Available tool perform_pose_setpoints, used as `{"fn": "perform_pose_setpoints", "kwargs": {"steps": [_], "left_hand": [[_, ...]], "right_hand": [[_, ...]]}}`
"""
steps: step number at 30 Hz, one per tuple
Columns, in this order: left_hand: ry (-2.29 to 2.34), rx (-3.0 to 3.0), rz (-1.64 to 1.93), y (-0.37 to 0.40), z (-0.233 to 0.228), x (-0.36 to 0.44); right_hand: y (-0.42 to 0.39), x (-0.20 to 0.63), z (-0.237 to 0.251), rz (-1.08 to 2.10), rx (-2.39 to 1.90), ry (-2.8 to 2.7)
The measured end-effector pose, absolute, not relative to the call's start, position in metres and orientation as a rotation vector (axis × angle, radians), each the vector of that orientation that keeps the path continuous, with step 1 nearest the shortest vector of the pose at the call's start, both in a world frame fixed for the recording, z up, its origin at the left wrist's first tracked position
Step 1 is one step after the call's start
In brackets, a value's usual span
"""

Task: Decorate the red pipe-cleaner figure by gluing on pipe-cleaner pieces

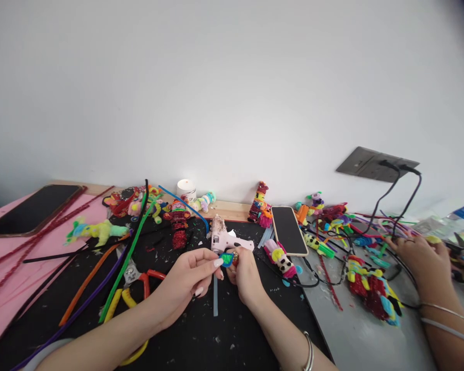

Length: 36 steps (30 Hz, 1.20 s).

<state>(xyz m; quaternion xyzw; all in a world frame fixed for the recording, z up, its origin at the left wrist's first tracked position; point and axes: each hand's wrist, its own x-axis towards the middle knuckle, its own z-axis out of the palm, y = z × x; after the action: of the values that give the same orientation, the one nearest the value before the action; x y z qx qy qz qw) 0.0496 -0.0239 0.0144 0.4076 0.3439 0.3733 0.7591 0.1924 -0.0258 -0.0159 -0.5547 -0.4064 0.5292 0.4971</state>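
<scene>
A small blue-green craft piece (pixel 227 259) was pinched between left hand (pixel 185 281) and right hand (pixel 245 275); pink glue gun (pixel 226 239) lay just beyond them on the tabletop (pixel 201 330).

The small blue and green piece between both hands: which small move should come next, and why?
Probably carry the small blue and green piece up to the pink glue gun. The left hand and right hand pinch it together, and the gun stands just behind them on the black mat.

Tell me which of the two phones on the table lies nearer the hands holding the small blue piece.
The phone with the pale case, just right of the pink glue gun, beyond the right hand. The other phone lies far left on the pink sheet.
</scene>
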Motion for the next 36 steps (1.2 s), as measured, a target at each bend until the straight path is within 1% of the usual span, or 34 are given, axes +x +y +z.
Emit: {"fn": "perform_pose_setpoints", "kwargs": {"steps": [7, 16, 26, 36], "left_hand": [[0.77, 0.872, 0.854, -0.023, 0.015, 0.049], [0.802, 0.911, 0.907, -0.022, 0.014, 0.049], [0.809, 0.904, 0.938, -0.021, 0.011, 0.049], [0.823, 0.906, 0.954, -0.021, 0.012, 0.049]], "right_hand": [[-0.027, 0.194, -0.018, 1.177, -1.427, -1.141], [-0.029, 0.189, -0.01, 1.218, -1.358, -1.144], [-0.033, 0.184, 0.005, 1.147, -1.448, -1.154], [-0.033, 0.184, 0.0, 1.114, -1.377, -1.219]]}}
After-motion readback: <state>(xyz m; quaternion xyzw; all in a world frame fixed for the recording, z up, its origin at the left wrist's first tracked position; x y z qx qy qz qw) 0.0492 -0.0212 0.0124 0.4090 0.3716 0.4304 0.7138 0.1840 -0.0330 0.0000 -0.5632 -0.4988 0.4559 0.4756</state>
